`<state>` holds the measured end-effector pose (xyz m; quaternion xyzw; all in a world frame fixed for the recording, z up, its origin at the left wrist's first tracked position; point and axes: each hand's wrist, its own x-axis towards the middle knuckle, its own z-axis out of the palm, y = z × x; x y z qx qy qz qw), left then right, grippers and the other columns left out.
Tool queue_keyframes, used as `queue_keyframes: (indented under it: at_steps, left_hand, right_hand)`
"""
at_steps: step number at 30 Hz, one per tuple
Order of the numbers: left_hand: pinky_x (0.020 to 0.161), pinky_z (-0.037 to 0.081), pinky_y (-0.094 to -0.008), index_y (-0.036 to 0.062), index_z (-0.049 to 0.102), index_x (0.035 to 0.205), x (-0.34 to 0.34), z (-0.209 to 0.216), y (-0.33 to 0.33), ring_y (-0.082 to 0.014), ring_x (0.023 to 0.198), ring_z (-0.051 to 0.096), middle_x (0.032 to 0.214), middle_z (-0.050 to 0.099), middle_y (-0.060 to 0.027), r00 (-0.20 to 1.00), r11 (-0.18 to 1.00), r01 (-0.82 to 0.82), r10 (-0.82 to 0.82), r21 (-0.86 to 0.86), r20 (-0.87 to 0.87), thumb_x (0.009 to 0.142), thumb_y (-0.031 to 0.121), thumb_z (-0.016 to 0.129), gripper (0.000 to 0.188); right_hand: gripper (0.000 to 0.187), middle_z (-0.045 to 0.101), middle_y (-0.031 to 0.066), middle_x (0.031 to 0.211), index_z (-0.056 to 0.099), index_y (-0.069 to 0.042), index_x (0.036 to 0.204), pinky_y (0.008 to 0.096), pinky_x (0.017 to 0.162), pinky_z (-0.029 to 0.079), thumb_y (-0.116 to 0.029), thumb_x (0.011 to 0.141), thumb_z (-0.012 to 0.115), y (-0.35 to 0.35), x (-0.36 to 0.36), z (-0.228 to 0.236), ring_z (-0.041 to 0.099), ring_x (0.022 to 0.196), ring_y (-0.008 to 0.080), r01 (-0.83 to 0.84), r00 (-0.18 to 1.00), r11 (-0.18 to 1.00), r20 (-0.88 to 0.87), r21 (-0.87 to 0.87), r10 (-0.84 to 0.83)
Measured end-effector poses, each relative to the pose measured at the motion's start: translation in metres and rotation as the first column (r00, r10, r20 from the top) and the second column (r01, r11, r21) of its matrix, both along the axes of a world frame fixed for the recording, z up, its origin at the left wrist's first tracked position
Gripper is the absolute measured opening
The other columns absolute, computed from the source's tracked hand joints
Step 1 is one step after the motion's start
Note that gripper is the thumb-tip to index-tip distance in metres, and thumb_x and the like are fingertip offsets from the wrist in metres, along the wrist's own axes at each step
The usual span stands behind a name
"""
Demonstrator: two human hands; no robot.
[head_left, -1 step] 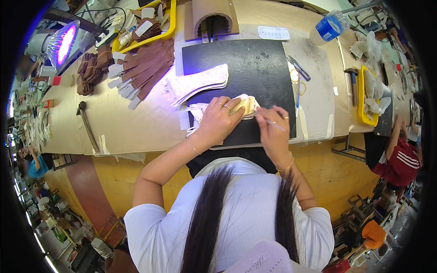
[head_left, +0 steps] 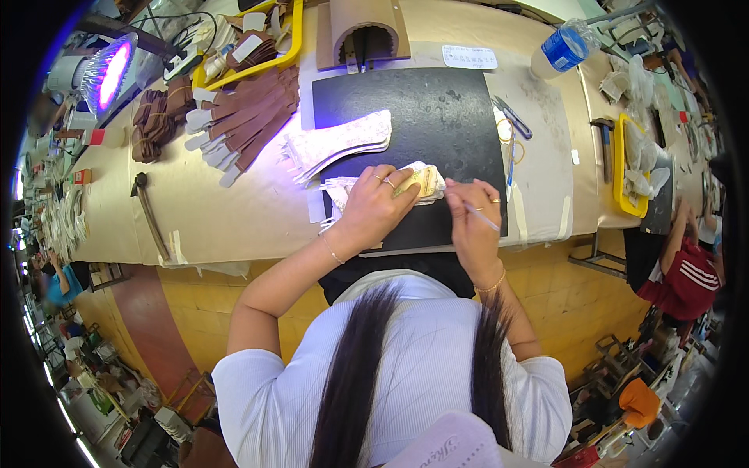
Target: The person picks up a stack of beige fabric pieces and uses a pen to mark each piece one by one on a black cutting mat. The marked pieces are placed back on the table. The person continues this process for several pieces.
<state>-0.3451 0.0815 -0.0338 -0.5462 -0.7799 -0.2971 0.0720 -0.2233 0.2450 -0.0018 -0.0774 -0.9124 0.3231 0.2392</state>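
Observation:
My left hand (head_left: 373,204) lies over a stack of pale patterned strips (head_left: 427,181), its fingers pressing them together on the black mat (head_left: 460,117). A yellowish patch shows on the top strip, beside the fingertips. Between the fingers of my right hand (head_left: 473,222) is a slim, pale, pen-like tool (head_left: 482,217); its tip is hidden by the fingers. This hand is closed, just right of the strips' rounded ends. Behind my left hand, another stack of pale patterned strips (head_left: 351,140) lies partly on the mat, under bright light.
Brown strips with pale ends (head_left: 253,117) lie at the left, near a lit lamp (head_left: 109,74) and a hammer (head_left: 150,214). A cutter (head_left: 513,118) rests right of the mat. Farther off stand a water bottle (head_left: 563,48) and an arched brown stand (head_left: 368,27).
My right hand, with the pen-like tool, has shifted slightly to the right, away from the strips' ends. My left hand and both stacks have stayed put.

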Motion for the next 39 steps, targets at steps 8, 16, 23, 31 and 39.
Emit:
queue_keyframes:
  at_steps: [8,16,23,31,39]
  left_hand:
    - [0.083,0.052,-0.0410,0.0050,0.063,0.091,-0.006,0.004,-0.001,-0.0293,0.100,0.065,0.111,0.064,-0.0122,0.991,0.996,0.068,-0.075,0.064,0.114,0.082,0.012,0.076,0.018]
    - [0.077,0.055,-0.0317,0.0045,0.065,0.104,-0.033,0.010,-0.008,-0.0220,0.093,0.067,0.113,0.064,-0.0101,0.815,0.983,-0.062,-0.051,0.174,0.577,0.080,0.006,0.082,0.030]
    - [0.098,0.049,-0.0294,0.0024,0.057,0.117,-0.051,-0.007,-0.012,-0.0141,0.108,0.061,0.124,0.059,-0.0087,0.435,0.958,-0.122,-0.184,0.260,0.881,0.081,-0.005,0.080,0.043]
    - [0.083,0.052,-0.0265,0.0021,0.060,0.112,-0.048,0.016,-0.019,-0.0122,0.094,0.062,0.118,0.062,-0.0073,0.724,0.988,-0.137,0.047,0.076,0.688,0.084,0.006,0.080,0.035]
    - [0.086,0.051,-0.0349,0.0041,0.067,0.102,-0.035,0.091,-0.078,-0.0225,0.103,0.062,0.110,0.060,-0.0100,0.367,0.938,0.205,-0.338,0.279,0.867,0.081,0.010,0.083,0.028]
  right_hand:
    - [0.024,0.066,0.0128,0.107,0.062,0.001,0.110,0.0319,0.091,0.052,-0.018,0.110,0.047,0.012,-0.001,-0.008,0.067,0.099,0.0213,0.041,0.995,0.946,-0.070,-0.323,-0.067]
    - [0.026,0.069,0.0139,0.115,0.059,0.002,0.117,0.0324,0.094,0.052,-0.020,0.110,0.046,-0.005,-0.008,-0.019,0.069,0.104,0.0208,0.011,0.997,0.680,-0.040,-0.734,-0.060]
    - [0.019,0.071,0.0097,0.099,0.061,0.000,0.114,0.0279,0.078,0.056,-0.014,0.101,0.064,-0.010,-0.026,-0.027,0.070,0.086,0.0141,0.060,0.998,0.611,0.039,-0.789,-0.047]
    - [0.019,0.066,0.0042,0.086,0.058,-0.001,0.099,0.0260,0.067,0.053,-0.006,0.090,0.074,-0.004,-0.031,-0.021,0.061,0.070,0.0083,0.187,0.969,0.656,0.247,-0.731,0.000]
    - [0.015,0.063,0.0058,0.083,0.057,-0.002,0.101,0.0296,0.058,0.047,-0.008,0.094,0.068,-0.009,-0.058,0.022,0.056,0.062,0.0108,-0.136,0.946,0.648,0.097,-0.749,0.310]
